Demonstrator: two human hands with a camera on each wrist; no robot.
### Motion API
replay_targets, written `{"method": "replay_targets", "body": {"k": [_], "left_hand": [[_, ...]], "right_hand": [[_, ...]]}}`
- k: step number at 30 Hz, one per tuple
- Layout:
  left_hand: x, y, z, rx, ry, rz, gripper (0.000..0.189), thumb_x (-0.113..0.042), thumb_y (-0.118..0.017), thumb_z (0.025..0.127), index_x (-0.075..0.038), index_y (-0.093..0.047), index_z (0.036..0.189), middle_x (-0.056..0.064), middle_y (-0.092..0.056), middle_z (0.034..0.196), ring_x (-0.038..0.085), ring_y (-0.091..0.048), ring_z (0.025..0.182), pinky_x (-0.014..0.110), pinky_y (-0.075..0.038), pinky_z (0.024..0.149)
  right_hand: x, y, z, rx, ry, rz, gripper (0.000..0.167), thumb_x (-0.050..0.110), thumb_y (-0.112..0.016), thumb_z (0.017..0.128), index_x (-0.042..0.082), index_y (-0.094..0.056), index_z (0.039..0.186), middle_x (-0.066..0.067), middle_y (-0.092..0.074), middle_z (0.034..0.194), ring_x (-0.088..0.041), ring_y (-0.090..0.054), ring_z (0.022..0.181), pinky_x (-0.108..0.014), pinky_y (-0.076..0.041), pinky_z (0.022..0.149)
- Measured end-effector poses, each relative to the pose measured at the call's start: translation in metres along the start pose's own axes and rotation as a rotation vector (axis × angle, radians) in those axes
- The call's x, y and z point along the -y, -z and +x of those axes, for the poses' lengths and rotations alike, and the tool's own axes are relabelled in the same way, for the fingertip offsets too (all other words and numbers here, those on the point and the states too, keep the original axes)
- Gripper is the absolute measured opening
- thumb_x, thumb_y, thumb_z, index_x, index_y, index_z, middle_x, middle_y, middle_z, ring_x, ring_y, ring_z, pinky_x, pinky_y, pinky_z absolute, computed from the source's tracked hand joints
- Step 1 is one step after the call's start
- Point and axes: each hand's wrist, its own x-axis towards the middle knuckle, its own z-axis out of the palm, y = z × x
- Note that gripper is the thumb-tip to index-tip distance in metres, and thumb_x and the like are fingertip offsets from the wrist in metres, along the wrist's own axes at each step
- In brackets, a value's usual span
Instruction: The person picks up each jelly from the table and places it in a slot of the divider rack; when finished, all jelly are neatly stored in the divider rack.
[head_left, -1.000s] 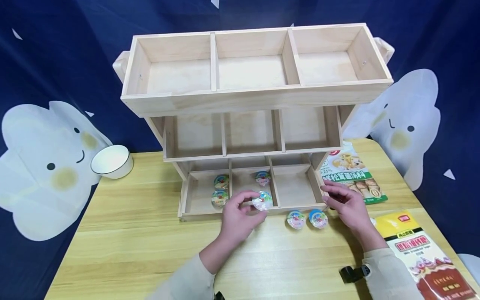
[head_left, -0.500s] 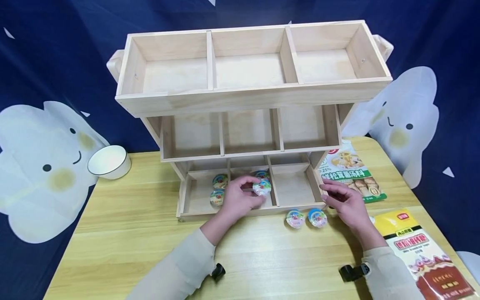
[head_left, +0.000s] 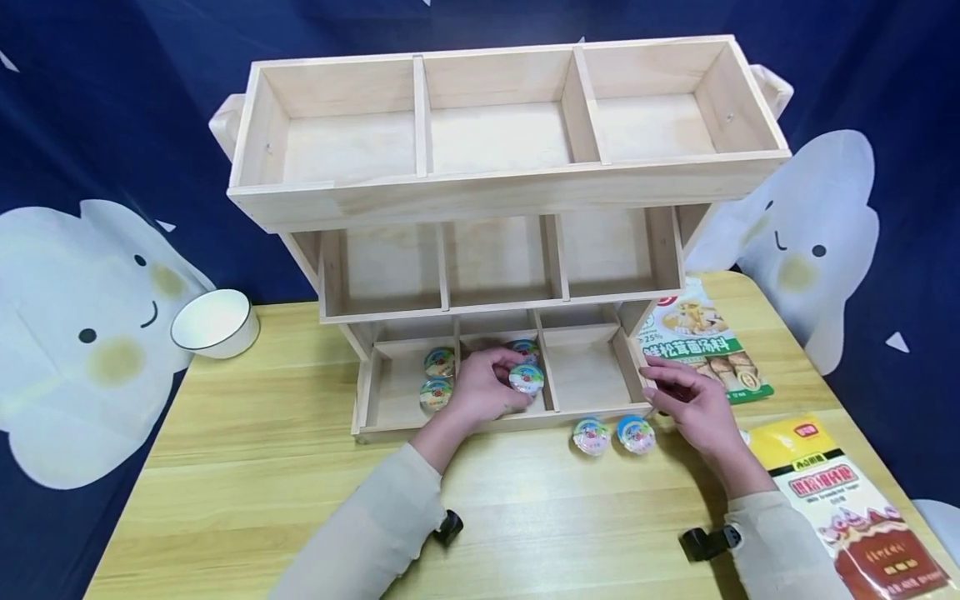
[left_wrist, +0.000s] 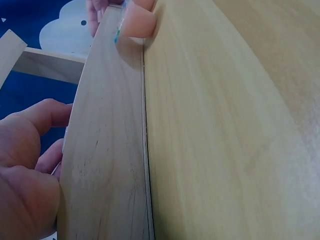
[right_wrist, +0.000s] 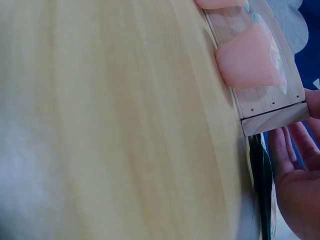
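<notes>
In the head view, a small lidded cup [head_left: 527, 379] is pinched between the thumb and curled fingers of the left hand [head_left: 486, 389] inside the middle compartment of the bottom tray [head_left: 588, 367], just in front of a rear cup [head_left: 523, 347]; whether the tray floor is touched cannot be told. Its round lid is turned up toward the camera, so its lid-to-base axis is seen nearly end-on. The fingers of the right hand [head_left: 693, 408] are held slightly apart and rested at the tray's right end. Two front cups [head_left: 591, 437] [head_left: 636, 435] are stood on the table [head_left: 540, 517], lids up. In the left wrist view, the pinched cup is mostly hidden by the front board [left_wrist: 105, 135]. In the right wrist view, one front cup is shown side-on, its axis upright, narrow base down.
</notes>
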Motion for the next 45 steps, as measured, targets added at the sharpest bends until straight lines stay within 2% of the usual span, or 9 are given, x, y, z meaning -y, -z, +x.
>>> {"method": "replay_targets", "body": {"k": [7,14,21,30,45], "left_hand": [[0.0028,-0.0033,0.0030,0.037,-0.008,0.014,0.055,0.007,-0.088,0.059,-0.003,-0.071,0.110,0.003,-0.064,0.093,0.018,-0.060,0.081,0.028,-0.056,0.070],[0.0041,-0.0043,0.0034,0.067,-0.014,0.032,0.051,0.008,-0.087,0.060,-0.005,-0.072,0.107,0.002,-0.064,0.091,0.018,-0.060,0.080,0.027,-0.056,0.069],[0.0037,-0.0056,0.0043,0.064,0.030,0.062,0.051,0.006,-0.087,0.060,-0.008,-0.074,0.108,0.002,-0.063,0.090,0.018,-0.059,0.080,0.027,-0.055,0.067],[0.0033,-0.0063,0.0054,0.058,0.050,0.067,0.050,0.006,-0.089,0.059,-0.008,-0.074,0.104,0.003,-0.063,0.089,0.018,-0.058,0.080,0.027,-0.054,0.068],[0.0038,-0.0039,0.0045,0.068,0.028,0.053,0.054,0.001,-0.093,0.060,-0.007,-0.072,0.109,0.002,-0.063,0.096,0.019,-0.059,0.084,0.028,-0.055,0.074]], "right_hand": [[-0.0016,-0.0009,-0.0005,-0.006,0.004,0.018,0.028,0.003,-0.070,0.093,-0.005,-0.068,0.120,-0.019,-0.057,0.137,-0.003,-0.053,0.118,-0.013,-0.048,0.090],[-0.0004,-0.0014,-0.0009,-0.006,-0.005,0.018,0.028,0.003,-0.070,0.093,-0.005,-0.068,0.120,-0.018,-0.056,0.137,-0.003,-0.053,0.117,-0.014,-0.049,0.089],[-0.0002,-0.0017,-0.0005,-0.003,-0.001,0.021,0.029,0.003,-0.070,0.093,-0.005,-0.068,0.120,-0.018,-0.057,0.137,-0.003,-0.053,0.117,-0.014,-0.049,0.089],[0.0019,-0.0023,-0.0015,-0.007,-0.001,0.044,0.028,0.001,-0.070,0.092,-0.006,-0.068,0.119,-0.019,-0.057,0.136,-0.003,-0.054,0.117,-0.014,-0.049,0.089],[-0.0013,-0.0017,-0.0013,-0.008,0.008,0.045,0.027,0.001,-0.069,0.093,-0.006,-0.068,0.119,-0.018,-0.057,0.136,-0.002,-0.054,0.116,-0.015,-0.051,0.087]]}}
